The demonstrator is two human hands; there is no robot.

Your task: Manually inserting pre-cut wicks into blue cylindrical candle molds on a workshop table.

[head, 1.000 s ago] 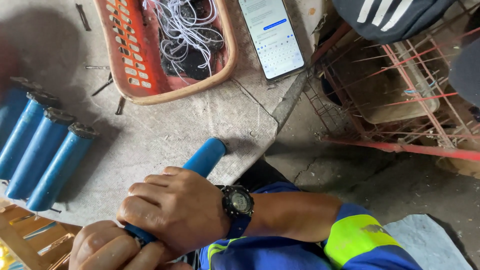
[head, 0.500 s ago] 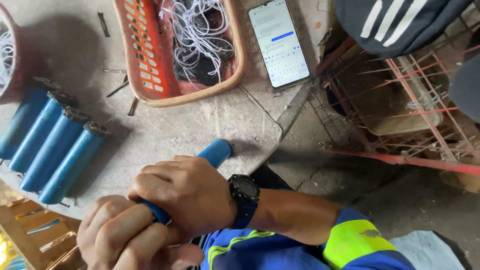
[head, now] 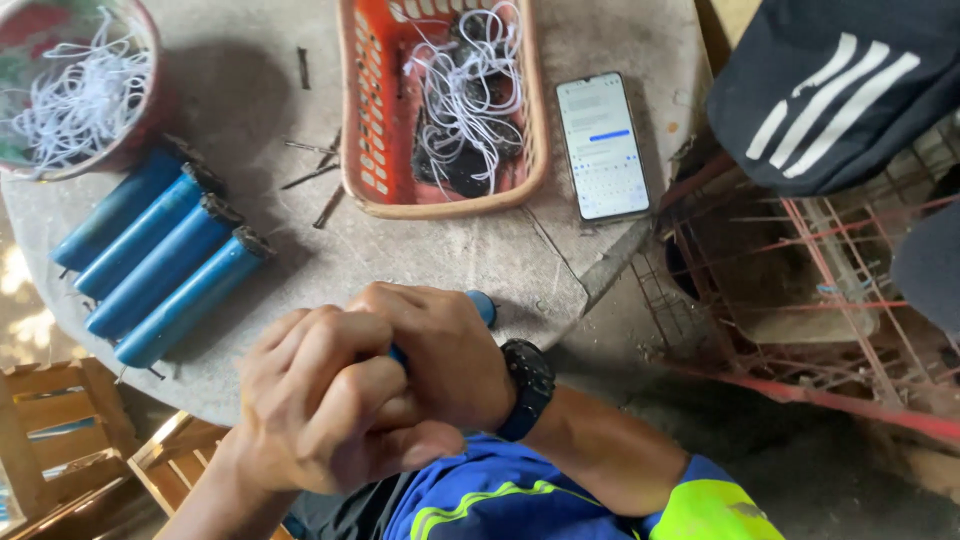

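Both hands wrapped round a blue cylindrical tube (head: 482,305).
Left hand (head: 325,400) and right hand (head: 450,355) clench it; its long axis slants, rounded end pointing up-right over the round grey table (head: 480,250).

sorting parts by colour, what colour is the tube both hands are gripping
Blue. The tube shows its rounded blue end past the right hand in the head view.

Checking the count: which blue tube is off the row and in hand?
The blue tube gripped by the right hand and left hand; four others lie side by side.
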